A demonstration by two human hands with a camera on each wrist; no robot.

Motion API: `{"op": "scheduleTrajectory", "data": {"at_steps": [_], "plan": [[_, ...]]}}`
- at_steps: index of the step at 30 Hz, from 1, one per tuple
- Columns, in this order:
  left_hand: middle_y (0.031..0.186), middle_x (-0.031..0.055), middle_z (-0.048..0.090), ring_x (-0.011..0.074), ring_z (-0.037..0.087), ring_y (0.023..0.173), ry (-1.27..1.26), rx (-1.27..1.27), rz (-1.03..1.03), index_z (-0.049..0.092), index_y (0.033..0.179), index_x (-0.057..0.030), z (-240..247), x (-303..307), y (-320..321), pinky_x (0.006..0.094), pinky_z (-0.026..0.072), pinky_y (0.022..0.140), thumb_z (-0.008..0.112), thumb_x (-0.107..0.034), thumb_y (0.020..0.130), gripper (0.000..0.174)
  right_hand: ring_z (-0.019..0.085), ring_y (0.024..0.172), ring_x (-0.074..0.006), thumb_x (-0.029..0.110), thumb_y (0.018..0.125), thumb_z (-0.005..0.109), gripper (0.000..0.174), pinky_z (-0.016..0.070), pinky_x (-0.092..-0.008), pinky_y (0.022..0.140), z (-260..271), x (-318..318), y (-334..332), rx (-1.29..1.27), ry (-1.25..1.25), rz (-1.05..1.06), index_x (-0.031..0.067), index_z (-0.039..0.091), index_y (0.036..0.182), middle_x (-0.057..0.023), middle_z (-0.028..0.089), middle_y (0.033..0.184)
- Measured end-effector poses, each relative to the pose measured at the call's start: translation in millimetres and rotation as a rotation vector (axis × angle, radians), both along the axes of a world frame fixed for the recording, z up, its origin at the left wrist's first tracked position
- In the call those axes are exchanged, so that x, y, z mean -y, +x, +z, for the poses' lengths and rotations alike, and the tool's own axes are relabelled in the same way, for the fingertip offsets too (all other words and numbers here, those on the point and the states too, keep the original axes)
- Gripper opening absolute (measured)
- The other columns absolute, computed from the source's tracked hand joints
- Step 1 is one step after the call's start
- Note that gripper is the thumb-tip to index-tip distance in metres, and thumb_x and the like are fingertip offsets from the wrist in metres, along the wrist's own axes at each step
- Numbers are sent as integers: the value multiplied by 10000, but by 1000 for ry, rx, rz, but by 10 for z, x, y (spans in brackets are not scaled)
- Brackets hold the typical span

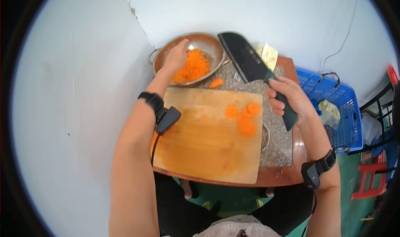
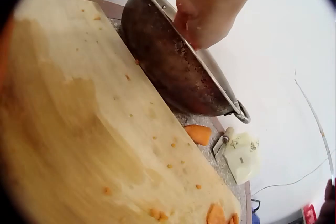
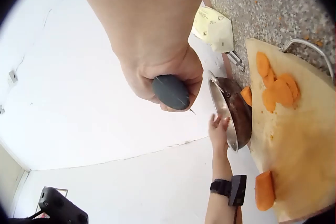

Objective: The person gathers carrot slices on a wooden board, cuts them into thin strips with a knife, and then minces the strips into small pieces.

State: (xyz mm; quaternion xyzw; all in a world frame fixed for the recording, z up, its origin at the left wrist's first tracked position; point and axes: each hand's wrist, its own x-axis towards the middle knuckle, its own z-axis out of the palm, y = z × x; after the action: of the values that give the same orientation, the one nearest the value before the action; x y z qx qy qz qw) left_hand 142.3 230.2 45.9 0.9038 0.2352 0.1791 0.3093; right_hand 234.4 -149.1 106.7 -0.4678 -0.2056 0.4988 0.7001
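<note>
Beyond the board (image 1: 200, 153): our left hand (image 1: 177, 57), fingers apart, over one bowl (image 1: 210, 45) | board's right: our right hand (image 1: 293, 97) grips one cleaver (image 1: 243, 58), lettering (image 1: 253, 56) illegible

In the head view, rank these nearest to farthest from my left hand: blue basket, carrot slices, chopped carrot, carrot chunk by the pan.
1. Chopped carrot: in the pan, by your left hand.
2. Carrot chunk: between pan and board.
3. Carrot slices: board's right side.
4. Blue basket: far right, beside the table.
</note>
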Motion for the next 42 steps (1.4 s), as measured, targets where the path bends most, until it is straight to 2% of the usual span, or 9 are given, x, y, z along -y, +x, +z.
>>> {"op": "scheduleTrajectory", "data": {"at_steps": [2, 4, 9, 13, 19, 24, 30, 36, 42], "plan": [[1358, 267, 487, 332, 499, 1264, 577, -437, -55, 495, 1334, 12, -141, 59, -77, 409, 387, 1068, 475, -3, 876, 459, 468, 489, -67, 165, 958, 569, 128, 380, -226, 398, 8, 150, -90, 39, -17, -16, 53, 507, 948, -8, 501, 743], [1380, 288, 449, 409, 442, 1289, 480, 46, -29, 587, 1237, -34, -271, -93, -38, 426, 371, 1086, 501, 54, 795, 459, 460, 478, -64, 165, 955, 573, 131, 375, -221, 397, 17, 323, -143, 74, -19, -39, 49, 513, 969, -5, 497, 743], [1250, 176, 606, 334, 530, 1211, 604, -505, -2, 556, 1296, -85, 15, 226, -125, 421, 403, 1037, 562, 32, 762, 547, 455, 471, -60, 154, 934, 599, 150, 371, -216, 400, -79, 699, -358, 84, -30, -107, 44, 523, 1001, 9, 496, 736], [1290, 208, 567, 351, 527, 1212, 874, -278, 92, 436, 1420, -133, -156, 541, -288, 424, 401, 1039, 582, 5, 793, 659, 452, 471, -55, 146, 927, 606, 126, 372, -219, 413, -173, 811, -368, 100, -10, -155, 59, 517, 947, 12, 494, 728], [1199, 205, 592, 355, 557, 1127, 663, 145, -204, 637, 1199, -58, -184, 1433, -275, 410, 448, 965, 650, -71, 798, 401, 458, 475, -57, 157, 936, 597, 120, 376, -227, 419, -187, 896, -318, 109, 19, -181, 66, 517, 932, 15, 491, 713], [1079, 194, 593, 353, 559, 1059, 118, -157, -355, 671, 1081, 2, -312, 2223, -395, 401, 459, 926, 735, -195, 782, 364, 475, 480, -59, 176, 940, 598, 141, 390, -226, 426, -171, 947, -356, 154, 52, -152, 62, 516, 935, 16, 495, 698], [1057, 176, 553, 330, 517, 1060, 2, -51, -234, 626, 1145, -15, -435, 2324, -453, 392, 455, 917, 761, -213, 755, 457, 486, 481, -62, 183, 936, 607, 174, 406, -226, 435, -161, 973, -379, 213, 28, -138, 35, 532, 991, 11, 502, 679], [996, 169, 568, 322, 548, 972, 115, -147, -217, 603, 950, -14, -468, 2548, -540, 388, 463, 862, 797, -155, 685, 357, 475, 479, -63, 180, 938, 591, 214, 404, -223, 438, -182, 949, -410, 293, -6, -99, 14, 544, 1063, 10, 497, 646], [767, 31, 600, 133, 584, 691, -123, -168, -136, 559, 898, -30, -360, 2600, -679, 260, 468, 618, 770, -94, 755, 263, 466, 478, -60, 187, 944, 579, 226, 405, -227, 445, -204, 892, -511, 374, -76, -71, 7, 545, 1077, 5, 501, 644]]}}
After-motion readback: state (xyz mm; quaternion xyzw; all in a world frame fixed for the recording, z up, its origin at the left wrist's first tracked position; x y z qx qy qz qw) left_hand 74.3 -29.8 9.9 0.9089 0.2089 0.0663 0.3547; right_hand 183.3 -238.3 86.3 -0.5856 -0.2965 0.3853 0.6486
